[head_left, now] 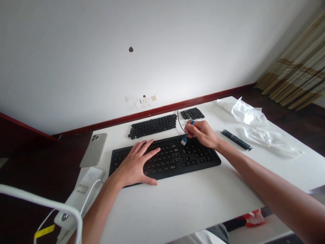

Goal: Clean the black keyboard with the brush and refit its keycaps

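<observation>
A black keyboard base [166,161] with its keycaps off lies across the white table. My left hand [138,160] rests on its left part, fingers spread and thumb over the front edge. In my right hand [201,132] is a small blue brush [186,137], pinched by the handle, its pale bristles down on the keyboard right of the middle. Behind the base, loose black keycaps [153,126] sit grouped in rows. A smaller keycap group [192,113] lies to their right. To the right of my right hand is a long black strip [236,139].
A phone [94,150] lies face down at the table's left edge, with a white power strip [77,196] and cable [48,199] nearer me. Crumpled clear plastic bags [269,141] are on the right. The wall [160,65] stands just behind the table.
</observation>
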Action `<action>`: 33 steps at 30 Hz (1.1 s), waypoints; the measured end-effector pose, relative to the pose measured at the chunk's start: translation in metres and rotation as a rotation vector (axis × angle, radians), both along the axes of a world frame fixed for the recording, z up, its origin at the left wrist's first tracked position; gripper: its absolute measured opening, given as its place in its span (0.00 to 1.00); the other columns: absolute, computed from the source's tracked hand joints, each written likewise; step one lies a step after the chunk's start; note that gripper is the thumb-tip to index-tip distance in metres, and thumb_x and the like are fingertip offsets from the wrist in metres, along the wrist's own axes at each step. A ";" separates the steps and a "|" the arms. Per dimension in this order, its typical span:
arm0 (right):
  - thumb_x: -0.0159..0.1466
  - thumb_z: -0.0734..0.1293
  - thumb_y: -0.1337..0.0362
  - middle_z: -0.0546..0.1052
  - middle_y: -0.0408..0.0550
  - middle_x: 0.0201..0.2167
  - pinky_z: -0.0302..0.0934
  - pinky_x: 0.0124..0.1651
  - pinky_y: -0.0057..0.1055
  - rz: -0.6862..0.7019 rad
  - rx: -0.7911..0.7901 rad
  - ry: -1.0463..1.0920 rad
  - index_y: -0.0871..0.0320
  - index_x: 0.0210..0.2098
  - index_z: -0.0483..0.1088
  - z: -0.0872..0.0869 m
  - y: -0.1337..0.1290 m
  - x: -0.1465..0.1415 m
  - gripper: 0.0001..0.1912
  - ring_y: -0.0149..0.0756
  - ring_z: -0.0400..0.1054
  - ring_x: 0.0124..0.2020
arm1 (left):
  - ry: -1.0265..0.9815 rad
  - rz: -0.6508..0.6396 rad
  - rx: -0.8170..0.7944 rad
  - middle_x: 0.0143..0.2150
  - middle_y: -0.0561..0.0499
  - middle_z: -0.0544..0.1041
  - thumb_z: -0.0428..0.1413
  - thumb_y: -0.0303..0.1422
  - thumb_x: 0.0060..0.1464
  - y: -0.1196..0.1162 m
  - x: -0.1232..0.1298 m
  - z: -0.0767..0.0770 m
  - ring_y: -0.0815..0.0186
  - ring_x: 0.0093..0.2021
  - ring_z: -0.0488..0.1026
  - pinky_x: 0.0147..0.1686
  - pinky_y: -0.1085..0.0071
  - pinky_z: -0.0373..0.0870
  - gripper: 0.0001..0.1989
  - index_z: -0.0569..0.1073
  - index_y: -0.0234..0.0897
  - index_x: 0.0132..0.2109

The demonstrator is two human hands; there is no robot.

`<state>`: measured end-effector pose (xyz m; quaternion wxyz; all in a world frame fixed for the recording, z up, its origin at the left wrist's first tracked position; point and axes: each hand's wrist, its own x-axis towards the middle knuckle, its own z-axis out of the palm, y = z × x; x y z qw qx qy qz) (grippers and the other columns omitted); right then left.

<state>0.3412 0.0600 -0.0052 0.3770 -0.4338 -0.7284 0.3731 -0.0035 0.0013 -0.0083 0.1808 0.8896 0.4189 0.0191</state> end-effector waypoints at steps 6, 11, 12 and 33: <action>0.75 0.59 0.46 0.74 0.46 0.24 0.60 0.33 0.33 -0.028 0.025 -0.137 0.58 0.31 0.73 0.001 0.001 0.002 0.27 0.35 0.68 0.27 | -0.003 0.006 -0.009 0.82 0.48 0.42 0.66 0.67 0.44 0.000 0.000 0.001 0.34 0.79 0.43 0.75 0.37 0.45 0.59 0.55 0.56 0.78; 0.75 0.61 0.45 0.75 0.46 0.24 0.63 0.34 0.32 0.003 0.009 -0.089 0.58 0.31 0.74 0.001 -0.001 0.000 0.27 0.36 0.70 0.27 | -0.018 0.007 0.006 0.82 0.49 0.43 0.67 0.65 0.44 -0.001 0.000 -0.001 0.34 0.78 0.43 0.75 0.37 0.46 0.59 0.55 0.57 0.78; 0.75 0.61 0.45 0.74 0.46 0.24 0.62 0.33 0.32 -0.008 0.017 -0.071 0.58 0.30 0.74 0.001 -0.001 0.000 0.27 0.36 0.70 0.26 | -0.018 0.006 0.007 0.82 0.49 0.43 0.67 0.65 0.44 -0.001 0.000 -0.001 0.33 0.78 0.43 0.75 0.37 0.46 0.59 0.55 0.57 0.78; 0.74 0.64 0.47 0.78 0.47 0.25 0.65 0.37 0.31 0.553 -0.384 -0.019 0.61 0.40 0.81 0.023 -0.012 -0.003 0.24 0.34 0.71 0.29 | -0.004 0.007 0.005 0.83 0.51 0.40 0.69 0.64 0.43 0.000 -0.001 -0.005 0.36 0.79 0.41 0.76 0.40 0.45 0.59 0.55 0.58 0.78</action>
